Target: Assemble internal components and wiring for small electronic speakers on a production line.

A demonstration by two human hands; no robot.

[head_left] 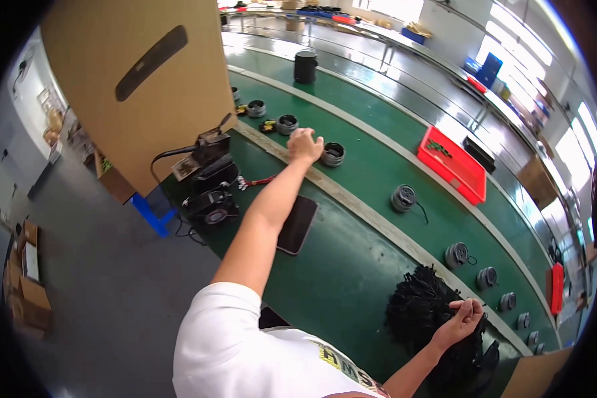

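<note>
Upper left of the frame: a tall cardboard box (139, 86) with a dark handle slot, and just below its right edge a black machine (209, 179) on the green table (338, 278). Right of that, a dark flat pad (297, 224) lying beside the outstretched arm. Above centre, left hand (305, 144) reaching far out, fingers curled together, at or just beside a round black coil (332, 154) on the belt; grip on it impossible to tell. More coils strung along the belt toward lower right. Upper right, a red tray (454, 166). Lower right, right hand (463, 320) pinching thin black ties above a heap of black ties (418, 306).
</note>
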